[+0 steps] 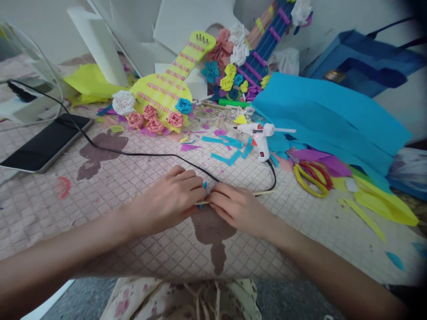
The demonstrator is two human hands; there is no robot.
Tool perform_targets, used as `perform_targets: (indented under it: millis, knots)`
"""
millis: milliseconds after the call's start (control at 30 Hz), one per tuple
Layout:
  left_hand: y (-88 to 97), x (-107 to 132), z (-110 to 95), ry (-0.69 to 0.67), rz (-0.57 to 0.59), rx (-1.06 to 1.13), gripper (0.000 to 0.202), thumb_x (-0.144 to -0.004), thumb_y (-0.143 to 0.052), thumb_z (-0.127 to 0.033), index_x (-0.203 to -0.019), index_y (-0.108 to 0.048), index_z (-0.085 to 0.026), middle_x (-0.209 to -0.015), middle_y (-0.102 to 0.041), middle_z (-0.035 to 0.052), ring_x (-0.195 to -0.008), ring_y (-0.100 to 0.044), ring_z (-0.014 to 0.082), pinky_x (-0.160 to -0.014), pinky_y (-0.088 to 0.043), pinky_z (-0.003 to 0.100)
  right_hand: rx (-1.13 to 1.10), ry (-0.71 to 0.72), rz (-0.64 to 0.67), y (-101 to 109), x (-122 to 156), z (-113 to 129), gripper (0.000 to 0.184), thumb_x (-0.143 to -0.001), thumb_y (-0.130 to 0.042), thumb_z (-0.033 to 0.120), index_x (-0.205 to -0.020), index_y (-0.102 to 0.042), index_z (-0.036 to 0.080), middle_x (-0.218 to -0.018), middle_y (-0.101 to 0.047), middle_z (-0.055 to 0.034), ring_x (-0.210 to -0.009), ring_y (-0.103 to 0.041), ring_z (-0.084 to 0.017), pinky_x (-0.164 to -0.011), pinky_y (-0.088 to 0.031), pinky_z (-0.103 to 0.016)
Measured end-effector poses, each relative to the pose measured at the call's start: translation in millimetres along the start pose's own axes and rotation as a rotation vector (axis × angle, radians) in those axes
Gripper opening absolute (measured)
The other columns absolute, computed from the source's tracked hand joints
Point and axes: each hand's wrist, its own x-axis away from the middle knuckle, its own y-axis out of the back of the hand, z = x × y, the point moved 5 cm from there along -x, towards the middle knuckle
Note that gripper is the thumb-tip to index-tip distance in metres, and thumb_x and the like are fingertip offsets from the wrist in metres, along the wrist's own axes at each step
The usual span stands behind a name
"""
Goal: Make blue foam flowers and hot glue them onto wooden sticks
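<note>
My left hand and my right hand meet over the middle of the table, fingertips nearly touching. Between them runs a thin wooden stick, whose far end sticks out past my right hand. A small blue paper strip shows at the stick, by the fingers of my left hand. Both hands are closed, the left pinching the strip against the stick, the right gripping the stick. The fingers hide much of the strip and of the stick's middle.
Ahead stands a white glue gun, its black cord crossing the table. Blue paper strips lie beside it. Yellow-handled scissors and blue paper are right, a phone left. A yellow paper guitar leans behind.
</note>
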Motion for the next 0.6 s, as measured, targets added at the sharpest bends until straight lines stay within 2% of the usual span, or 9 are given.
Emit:
perform_targets:
  millis: [200, 600]
  knots:
    - [-0.9, 1.5, -3.5, -0.050, 0.003, -0.104, 0.007, -0.086, -0.056, -0.022, -0.081, -0.052, -0.019, -0.085, -0.058, 0.0029, -0.084, -0.050, 0.0215, -0.075, -0.033, 0.038, 0.025, 0.000, -0.005, 0.1, 1.7, -0.4, 0.019, -0.094, -0.041, 0.018, -0.093, -0.060, 0.016, -0.093, -0.061, -0.0059, -0.080, -0.056, -0.016, -0.062, -0.041, -0.028]
    - [1.0, 0.6, -7.6, -0.060, -0.024, -0.137, 0.009, -0.088, -0.053, -0.019, -0.079, -0.053, -0.019, -0.080, -0.057, 0.0025, -0.080, -0.050, 0.0220, -0.075, -0.034, 0.040, 0.020, 0.000, -0.010, -1.2, 0.5, -0.4, 0.018, -0.095, -0.041, 0.018, -0.092, -0.059, 0.016, -0.092, -0.060, -0.0047, -0.080, -0.057, -0.015, -0.062, -0.041, -0.027]
